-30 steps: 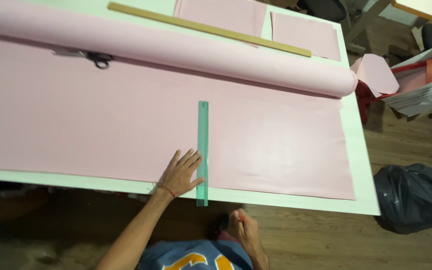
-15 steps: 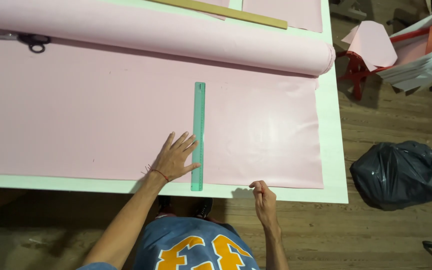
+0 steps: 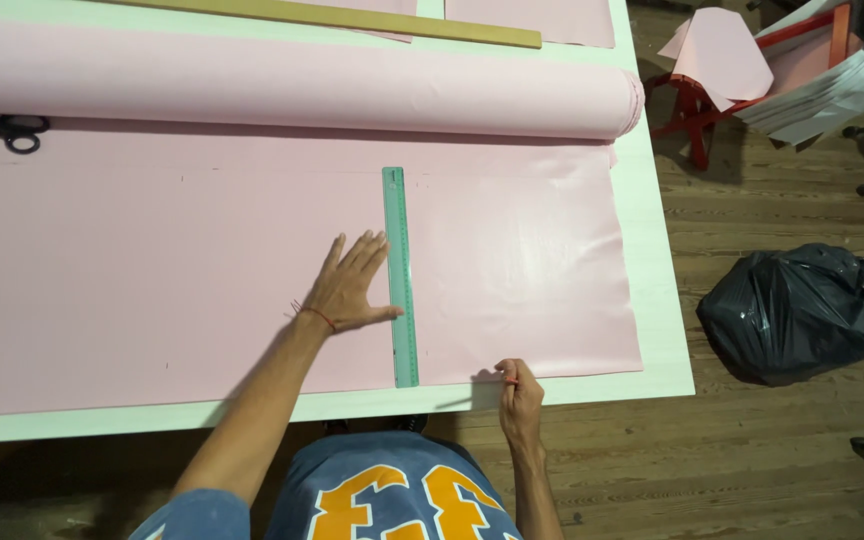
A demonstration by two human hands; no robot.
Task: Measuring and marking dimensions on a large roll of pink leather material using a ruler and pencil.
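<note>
Head view: left hand [image 3: 350,288] lies flat, fingers spread, pressing the green ruler [image 3: 400,275] onto pink fabric [image 3: 152,260] near the tabletop's [image 3: 657,250] near edge; right hand [image 3: 518,392] pinches something small and red there.

Bright, even overhead light; soft glare on the pink sheet [image 3: 512,250]; sharp focus, slight edge distortion.

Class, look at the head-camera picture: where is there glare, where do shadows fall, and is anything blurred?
Head view: soft glare whitens the pink sheet right of the green ruler; the fabric roll casts a thin shadow along its near edge; the left hand and right hand look sharp; the scissors are cut off at the frame's edge.
</note>
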